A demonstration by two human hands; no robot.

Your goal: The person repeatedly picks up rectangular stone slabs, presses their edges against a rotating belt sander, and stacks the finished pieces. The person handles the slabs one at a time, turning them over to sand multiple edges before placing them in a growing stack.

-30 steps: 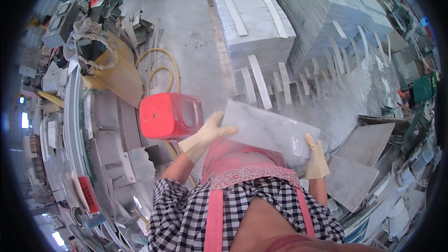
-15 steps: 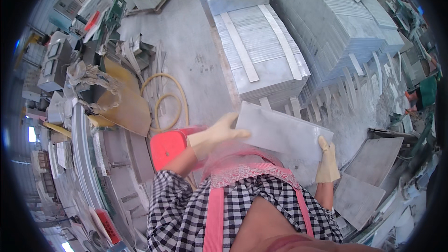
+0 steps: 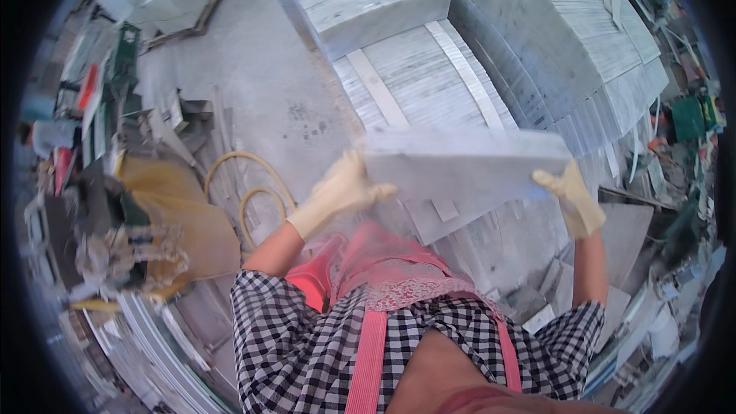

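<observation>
A pale grey-white stone slab (image 3: 460,169) is held up in front of me, slightly blurred, with one long edge toward the camera. My left hand (image 3: 341,193), in a cream rubber glove, grips its left end, thumb along the near face. Around the right end, my gloved right hand (image 3: 573,199) is closed in the same way. Just beyond the slab is a tall stack of thin stone tiles (image 3: 422,65), partly hidden by it, with two pale strips (image 3: 378,88) lying across the top.
Further tile stacks (image 3: 537,31) stand at the right. By my left side are a red plastic stool (image 3: 310,280), a looped yellow hose (image 3: 249,184) and a yellowish curved sheet (image 3: 180,218). Broken slabs and offcuts (image 3: 625,222) lie at the lower right.
Both hands have raised the slab and carried it forward toward the tile stack. It has tilted from broad face showing to edge showing. My view has also shifted.
</observation>
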